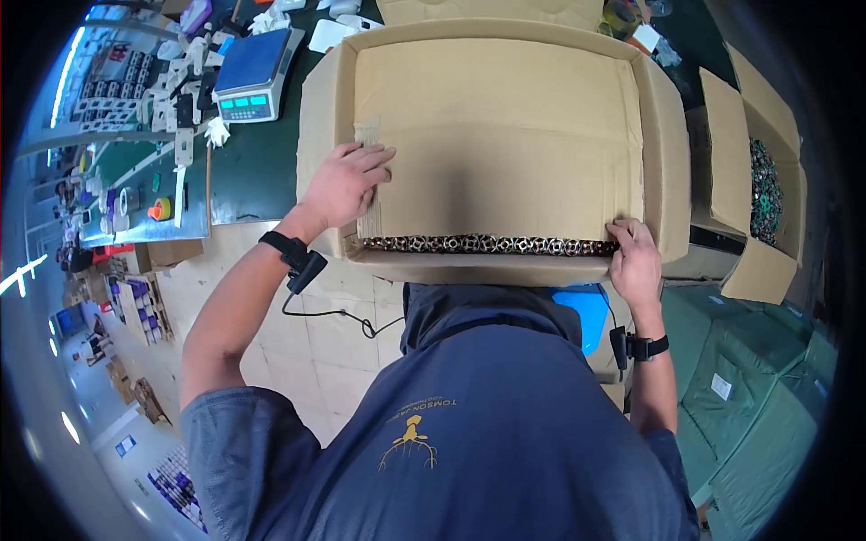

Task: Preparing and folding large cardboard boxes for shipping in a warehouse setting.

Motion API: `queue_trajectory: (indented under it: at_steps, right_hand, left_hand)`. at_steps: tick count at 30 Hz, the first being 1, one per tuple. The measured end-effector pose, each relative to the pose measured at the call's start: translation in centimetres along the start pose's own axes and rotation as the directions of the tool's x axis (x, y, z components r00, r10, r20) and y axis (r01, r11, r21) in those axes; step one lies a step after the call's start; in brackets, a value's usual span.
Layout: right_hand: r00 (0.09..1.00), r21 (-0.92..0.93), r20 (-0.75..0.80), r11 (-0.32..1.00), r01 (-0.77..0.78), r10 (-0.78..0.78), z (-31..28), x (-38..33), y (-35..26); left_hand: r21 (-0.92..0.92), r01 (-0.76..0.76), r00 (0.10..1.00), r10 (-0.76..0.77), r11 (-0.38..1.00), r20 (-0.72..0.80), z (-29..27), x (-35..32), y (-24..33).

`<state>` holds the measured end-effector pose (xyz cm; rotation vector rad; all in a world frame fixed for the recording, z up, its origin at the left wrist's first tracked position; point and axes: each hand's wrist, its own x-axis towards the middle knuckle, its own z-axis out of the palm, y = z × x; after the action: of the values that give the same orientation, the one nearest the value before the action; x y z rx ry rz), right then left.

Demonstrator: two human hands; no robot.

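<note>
Cardboard sheet lies flat inside the open carton, over a layer of metal rings. Left hand presses it open-palmed; right hand pinches its near edge. Better to push evenly outward from both grips, keeping corners seated.

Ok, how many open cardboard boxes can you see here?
2: the large cardboard box under both hands, centre, and a smaller open box of metal parts at far right. Others may be hidden.

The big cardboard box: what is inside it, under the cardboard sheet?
Along the near edge of the box, a row of small dark metal rings shows. A cardboard sheet under the left hand and right hand hides everything deeper.
</note>
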<state>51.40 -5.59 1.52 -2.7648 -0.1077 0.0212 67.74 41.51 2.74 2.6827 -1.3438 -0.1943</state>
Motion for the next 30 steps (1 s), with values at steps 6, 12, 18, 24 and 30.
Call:
queue_trajectory:
  at_steps: [6,12,18,24,30]
  right_hand:
    - [0.999,-0.002,-0.026,0.999,-0.036,0.036,-0.1,0.0,-0.2]
    - [0.999,0.028,-0.038,0.999,-0.030,0.031,0.1,-0.1,0.0]
    - [0.997,0.024,-0.053,0.998,-0.059,0.060,0.4,0.0,0.0]
    - [0.985,0.037,-0.154,0.996,-0.078,0.082,0.8,0.2,0.3]
    - [0.943,0.053,-0.324,0.997,-0.063,0.077,1.9,-1.1,1.4]
  left_hand:
    - [-0.047,0.051,0.999,-0.050,0.998,0.011,0.1,0.3,0.1]
    - [-0.014,0.039,0.998,-0.039,0.999,0.040,0.0,0.5,0.4]
    - [-0.012,0.048,0.998,-0.047,0.999,0.052,-0.3,0.9,0.8]
    - [0.016,0.031,0.997,-0.032,0.999,0.071,-0.6,1.5,1.1]
    - [0.055,-0.005,0.989,-0.004,0.998,0.150,0.0,2.3,1.8]
